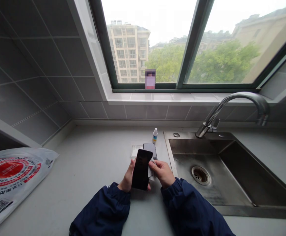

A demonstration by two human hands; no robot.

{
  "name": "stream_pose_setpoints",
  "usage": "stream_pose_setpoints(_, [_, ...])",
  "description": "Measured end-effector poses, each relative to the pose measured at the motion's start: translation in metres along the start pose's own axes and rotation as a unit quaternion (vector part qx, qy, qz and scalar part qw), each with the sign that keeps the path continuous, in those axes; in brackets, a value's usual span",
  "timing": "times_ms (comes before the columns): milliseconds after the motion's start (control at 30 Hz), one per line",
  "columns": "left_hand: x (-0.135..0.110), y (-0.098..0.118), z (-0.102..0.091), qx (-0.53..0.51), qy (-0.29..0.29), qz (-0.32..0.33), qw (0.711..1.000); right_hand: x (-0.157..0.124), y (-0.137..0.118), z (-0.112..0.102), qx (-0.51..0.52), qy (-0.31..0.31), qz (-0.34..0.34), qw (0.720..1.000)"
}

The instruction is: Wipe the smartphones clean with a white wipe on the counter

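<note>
Two loose navy sleeves are worn: the left sleeve (101, 209) at seven o'clock, the right sleeve (194, 208) at five. Their cloth is creased and softly puffed, gathered into ruffled cuffs (168, 192). A small white stripe (107, 186) marks the left one's upper edge. The left hand (126, 180) and right hand (166, 174) are bare.

Two phones (141, 169) (149, 147), one wipe (151, 171), one bottle (155, 135), one faucet (238, 95), one sink (226, 188), one bag (41, 161), perhaps one clear case (136, 150).

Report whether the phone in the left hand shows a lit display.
Unlit: the phone in the left hand shows a black face without any glow. Whether it is powered on, I cannot tell.
</note>
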State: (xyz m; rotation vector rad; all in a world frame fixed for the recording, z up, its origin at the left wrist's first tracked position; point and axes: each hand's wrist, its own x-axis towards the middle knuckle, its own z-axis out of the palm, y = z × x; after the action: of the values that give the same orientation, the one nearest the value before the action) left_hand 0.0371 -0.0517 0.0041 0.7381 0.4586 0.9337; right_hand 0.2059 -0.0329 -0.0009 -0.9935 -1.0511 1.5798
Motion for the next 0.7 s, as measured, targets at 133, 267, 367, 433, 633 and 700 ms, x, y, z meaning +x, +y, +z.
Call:
stream_pose_setpoints(133, [-0.001,0.002,0.002,0.016,0.018,-0.008,1.000,-0.002,-0.003,0.003,0.001,-0.029,0.009,1.000])
stream_pose_setpoints(267, [-0.001,0.001,0.002,0.015,0.013,0.001,1.000,-0.002,-0.003,0.002,-0.005,-0.017,0.001,1.000])
stream_pose_setpoints(367, [0.000,-0.001,0.001,-0.006,-0.005,0.010,1.000,-0.001,-0.002,0.000,-0.014,0.002,-0.006,1.000])
stream_pose_setpoints(433, [0.000,-0.002,0.001,-0.018,-0.018,0.014,1.000,-0.002,-0.003,-0.001,-0.018,0.009,-0.008,1.000])
stream_pose_setpoints(633, [-0.001,0.005,0.008,-0.020,0.028,0.023,0.999,-0.004,-0.007,0.003,-0.015,-0.034,0.011,0.999])
stream_pose_setpoints(700, [-0.001,0.006,0.011,-0.009,0.050,0.026,0.998,-0.004,-0.007,0.004,-0.012,-0.043,0.016,0.999])
